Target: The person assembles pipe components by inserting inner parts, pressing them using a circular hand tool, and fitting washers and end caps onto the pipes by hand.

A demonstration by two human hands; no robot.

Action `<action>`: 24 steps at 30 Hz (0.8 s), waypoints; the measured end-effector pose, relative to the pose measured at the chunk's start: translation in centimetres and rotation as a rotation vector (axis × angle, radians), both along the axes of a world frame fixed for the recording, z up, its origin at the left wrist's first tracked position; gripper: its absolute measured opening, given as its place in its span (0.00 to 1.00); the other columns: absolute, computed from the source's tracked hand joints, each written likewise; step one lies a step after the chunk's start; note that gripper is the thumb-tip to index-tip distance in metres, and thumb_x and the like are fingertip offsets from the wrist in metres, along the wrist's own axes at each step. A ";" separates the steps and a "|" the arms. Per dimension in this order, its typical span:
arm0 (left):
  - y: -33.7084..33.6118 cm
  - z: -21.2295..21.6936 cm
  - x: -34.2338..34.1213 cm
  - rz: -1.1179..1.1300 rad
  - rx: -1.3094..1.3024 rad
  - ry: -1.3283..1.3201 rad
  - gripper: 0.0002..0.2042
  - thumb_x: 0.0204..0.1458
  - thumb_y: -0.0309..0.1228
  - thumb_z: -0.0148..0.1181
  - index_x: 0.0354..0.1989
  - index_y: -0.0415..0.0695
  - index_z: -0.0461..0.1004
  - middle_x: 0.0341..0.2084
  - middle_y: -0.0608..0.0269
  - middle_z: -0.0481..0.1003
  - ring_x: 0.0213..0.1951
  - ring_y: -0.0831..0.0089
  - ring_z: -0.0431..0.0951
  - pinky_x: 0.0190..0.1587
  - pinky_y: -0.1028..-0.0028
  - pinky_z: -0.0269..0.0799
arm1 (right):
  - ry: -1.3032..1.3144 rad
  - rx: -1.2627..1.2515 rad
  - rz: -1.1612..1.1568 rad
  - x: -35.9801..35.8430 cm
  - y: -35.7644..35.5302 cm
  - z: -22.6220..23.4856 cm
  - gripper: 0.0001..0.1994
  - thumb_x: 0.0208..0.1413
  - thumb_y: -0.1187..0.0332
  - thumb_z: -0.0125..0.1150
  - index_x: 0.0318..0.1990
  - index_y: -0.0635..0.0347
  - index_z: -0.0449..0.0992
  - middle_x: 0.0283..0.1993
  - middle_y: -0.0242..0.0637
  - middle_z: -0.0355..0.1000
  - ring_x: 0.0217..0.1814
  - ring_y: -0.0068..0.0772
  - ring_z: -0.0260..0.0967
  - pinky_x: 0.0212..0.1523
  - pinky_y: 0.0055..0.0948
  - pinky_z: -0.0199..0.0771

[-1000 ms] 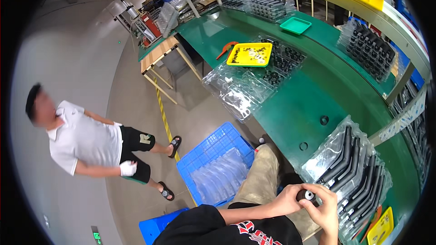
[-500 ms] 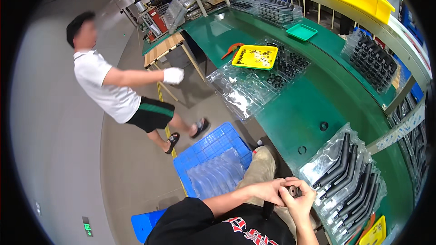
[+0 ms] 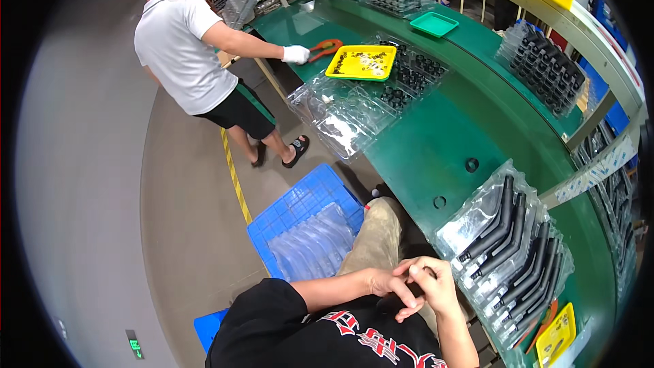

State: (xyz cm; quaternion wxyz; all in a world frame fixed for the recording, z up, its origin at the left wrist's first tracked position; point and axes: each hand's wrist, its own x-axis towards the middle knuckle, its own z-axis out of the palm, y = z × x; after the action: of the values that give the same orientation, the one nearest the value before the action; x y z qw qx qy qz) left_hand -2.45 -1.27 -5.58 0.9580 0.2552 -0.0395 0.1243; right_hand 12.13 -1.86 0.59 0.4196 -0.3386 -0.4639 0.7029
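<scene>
In front of my shirt, my left hand and my right hand are closed around a black tube, mostly covered by my fingers. The right fingers wrap its upper end; the left fingers reach across below. Just right of my hands, a clear plastic tray on the green table carries several bent black tubes. Two black rings, one thicker and one thin, lie on the table beyond that tray.
A person in a white shirt stands far left, a white-gloved hand at an orange-handled tool. Nearby are a yellow tray of small parts and clear packaging. A blue crate sits on the floor; a metal frame borders the right.
The person in white has stepped to the table and reached the orange-handled tool. My fingers have shifted over the tube, hiding its end more. The whole view has moved slightly.
</scene>
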 end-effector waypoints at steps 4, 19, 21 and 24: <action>-1.0 -0.7 0.0 0.103 0.035 0.149 0.07 0.49 0.28 0.61 0.23 0.38 0.74 0.19 0.55 0.77 0.17 0.66 0.75 0.24 0.75 0.72 | -0.117 -0.209 -0.165 0.9 -0.1 -0.6 0.12 0.58 0.69 0.58 0.22 0.61 0.71 0.30 0.46 0.77 0.35 0.36 0.73 0.45 0.28 0.71; -1.6 4.7 0.3 0.225 0.719 0.408 0.09 0.44 0.35 0.66 0.25 0.44 0.74 0.20 0.72 0.77 0.22 0.66 0.74 0.33 0.73 0.71 | 0.468 -0.036 0.055 2.1 -0.7 6.7 0.04 0.52 0.74 0.65 0.28 0.64 0.76 0.30 0.41 0.77 0.32 0.26 0.70 0.39 0.22 0.70; -2.5 4.8 0.8 0.462 0.874 0.471 0.09 0.43 0.34 0.66 0.27 0.44 0.75 0.20 0.71 0.77 0.23 0.66 0.75 0.34 0.73 0.71 | 0.543 0.134 0.352 2.0 0.3 5.6 0.05 0.51 0.74 0.66 0.31 0.64 0.77 0.31 0.41 0.78 0.33 0.28 0.71 0.40 0.24 0.71; -3.9 5.2 1.7 0.815 1.098 0.555 0.09 0.42 0.33 0.66 0.31 0.44 0.76 0.20 0.71 0.77 0.25 0.65 0.76 0.35 0.73 0.71 | 0.608 0.308 0.642 1.8 0.9 4.9 0.06 0.50 0.73 0.68 0.33 0.64 0.77 0.32 0.40 0.78 0.35 0.29 0.72 0.41 0.25 0.71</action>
State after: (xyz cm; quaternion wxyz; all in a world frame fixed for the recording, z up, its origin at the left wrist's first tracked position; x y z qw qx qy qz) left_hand -0.71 -5.14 -0.39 0.5448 0.7146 0.2456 0.3636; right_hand 13.97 -0.94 5.50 0.3435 0.1097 -0.5000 0.7874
